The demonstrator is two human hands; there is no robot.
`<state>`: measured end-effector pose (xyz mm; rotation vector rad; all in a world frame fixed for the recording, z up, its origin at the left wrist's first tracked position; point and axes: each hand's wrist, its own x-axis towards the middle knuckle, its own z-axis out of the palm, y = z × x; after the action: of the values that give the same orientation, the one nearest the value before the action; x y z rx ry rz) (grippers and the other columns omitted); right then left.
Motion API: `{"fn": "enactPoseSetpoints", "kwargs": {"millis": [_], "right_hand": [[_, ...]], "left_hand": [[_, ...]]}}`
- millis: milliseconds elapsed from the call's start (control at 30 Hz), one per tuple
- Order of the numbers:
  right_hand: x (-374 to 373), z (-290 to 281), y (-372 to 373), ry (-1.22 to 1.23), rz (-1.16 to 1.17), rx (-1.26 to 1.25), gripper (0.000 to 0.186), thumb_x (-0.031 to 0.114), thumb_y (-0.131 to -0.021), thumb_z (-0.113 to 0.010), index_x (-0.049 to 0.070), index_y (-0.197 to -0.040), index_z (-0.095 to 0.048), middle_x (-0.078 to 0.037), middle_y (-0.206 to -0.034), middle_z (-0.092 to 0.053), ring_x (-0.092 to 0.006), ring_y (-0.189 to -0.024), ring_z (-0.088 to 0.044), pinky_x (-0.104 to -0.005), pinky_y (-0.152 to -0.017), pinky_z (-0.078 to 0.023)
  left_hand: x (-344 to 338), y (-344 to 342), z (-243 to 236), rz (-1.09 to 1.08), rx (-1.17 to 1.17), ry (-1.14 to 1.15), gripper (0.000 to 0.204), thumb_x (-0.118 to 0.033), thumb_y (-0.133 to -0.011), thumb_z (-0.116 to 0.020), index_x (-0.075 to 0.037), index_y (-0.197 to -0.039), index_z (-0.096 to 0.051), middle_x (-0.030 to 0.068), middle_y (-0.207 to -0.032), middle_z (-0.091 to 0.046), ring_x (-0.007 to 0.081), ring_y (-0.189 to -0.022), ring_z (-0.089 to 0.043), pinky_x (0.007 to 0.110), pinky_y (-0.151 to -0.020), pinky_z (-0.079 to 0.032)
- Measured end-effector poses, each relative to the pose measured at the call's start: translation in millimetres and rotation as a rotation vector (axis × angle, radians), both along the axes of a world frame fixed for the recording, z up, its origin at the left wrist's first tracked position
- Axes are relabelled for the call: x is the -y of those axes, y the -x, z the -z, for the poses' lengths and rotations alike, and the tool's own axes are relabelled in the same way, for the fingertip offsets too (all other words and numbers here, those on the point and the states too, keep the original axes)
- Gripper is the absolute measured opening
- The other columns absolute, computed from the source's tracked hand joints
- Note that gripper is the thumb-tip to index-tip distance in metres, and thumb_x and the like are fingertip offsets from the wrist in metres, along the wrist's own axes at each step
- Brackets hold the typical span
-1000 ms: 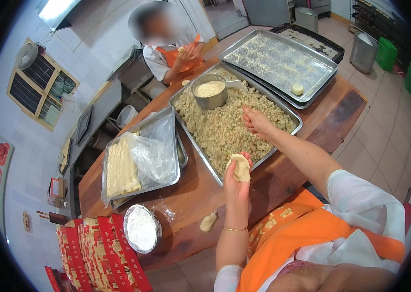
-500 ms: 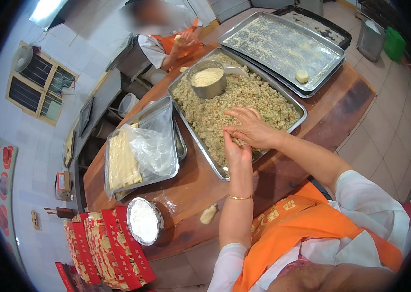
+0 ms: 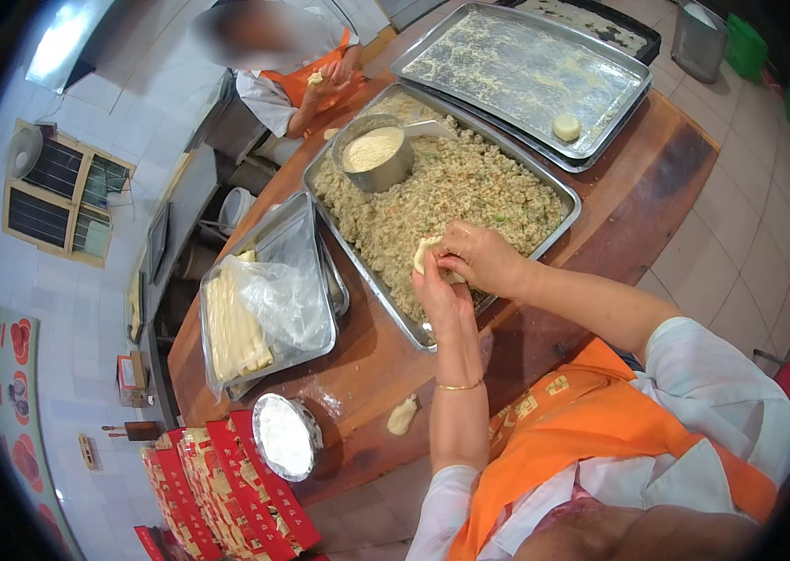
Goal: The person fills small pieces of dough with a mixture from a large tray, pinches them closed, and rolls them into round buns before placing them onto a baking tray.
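Fig.: dough wrapper [image 3: 426,254] w/ filling, centre frame, over the filling tray [image 3: 559,192], is cupped in the left hand [image 3: 442,294] and pinched by the right hand [image 3: 477,257]. Edges are best gathered evenly, filling kept off the seam.

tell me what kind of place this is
Probably a small food workshop or bakery kitchen: a big metal tray of crumbly filling, a baking sheet with one shaped piece, and dough held in both hands.

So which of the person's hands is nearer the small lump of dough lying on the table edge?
Left. The left hand sits up-table from the dough lump; the right hand is farther off, over the filling tray.
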<state>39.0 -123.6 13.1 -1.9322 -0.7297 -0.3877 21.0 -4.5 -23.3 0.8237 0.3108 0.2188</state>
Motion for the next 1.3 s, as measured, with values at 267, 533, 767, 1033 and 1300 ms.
{"fn": "enactPoseSetpoints", "kwargs": {"millis": [267,533,767,1033,1300], "right_hand": [[12.5,-35.3,-3.3,-0.275,-0.168,-0.235,0.018,0.005,-0.078,-0.076,0.004,-0.095,-0.071,-0.011,-0.09,-0.066,-0.0259,-0.082,-0.065,-0.0327,-0.072,-0.054],[-2.9,-19.8,21.6,0.231,0.019,0.197,0.01,0.009,-0.088,-0.063,0.008,-0.098,-0.065,-0.008,-0.095,-0.06,-0.0273,-0.086,-0.065,-0.0387,-0.071,-0.055],[-10.3,-4.5,-35.7,-0.242,-0.247,-0.288,0.04,0.023,-0.093,-0.065,0.007,-0.129,-0.059,-0.013,-0.117,-0.061,-0.0228,-0.113,-0.06,-0.0348,-0.097,-0.048],[-30.5,6.0,-3.1,-0.176,-0.141,-0.343,0.028,0.016,-0.096,-0.055,0.001,-0.119,-0.061,-0.014,-0.107,-0.068,-0.026,-0.1,-0.065,-0.0368,-0.09,-0.051],[-28.3,9.7,-29.2,-0.343,-0.078,-0.193,0.048,0.043,-0.102,-0.045,0.007,-0.125,-0.065,-0.015,-0.136,-0.058,-0.0285,-0.126,-0.055,-0.0386,-0.104,-0.043]], "left_hand": [[1.7,10.9,-44.2,0.068,0.197,0.163,0.057,-0.043,-0.108,-0.033,0.005,-0.13,-0.052,0.0178,-0.128,-0.059,0.0274,-0.113,-0.06,0.041,-0.101,-0.049],[17.0,-2.0,-31.2,0.023,0.059,0.38,0.043,-0.037,-0.105,-0.044,0.001,-0.105,-0.065,0.014,-0.101,-0.068,0.0247,-0.102,-0.065,0.036,-0.088,-0.056],[-3.3,-31.6,-19.8,-0.012,-0.051,0.604,0.038,-0.044,-0.1,-0.056,-0.008,-0.09,-0.061,0.0084,-0.087,-0.065,0.0222,-0.081,-0.065,0.035,-0.073,-0.058],[-17.2,-30.8,45.8,0.005,0.015,0.499,0.037,-0.045,-0.1,-0.056,-0.008,-0.095,-0.06,0.0071,-0.091,-0.063,0.0207,-0.086,-0.065,0.037,-0.075,-0.058],[17.6,-12.1,-26.5,-0.058,-0.026,0.446,0.036,-0.035,-0.102,-0.049,-0.005,-0.12,-0.059,0.0089,-0.117,-0.061,0.0226,-0.105,-0.063,0.037,-0.09,-0.056]]}}
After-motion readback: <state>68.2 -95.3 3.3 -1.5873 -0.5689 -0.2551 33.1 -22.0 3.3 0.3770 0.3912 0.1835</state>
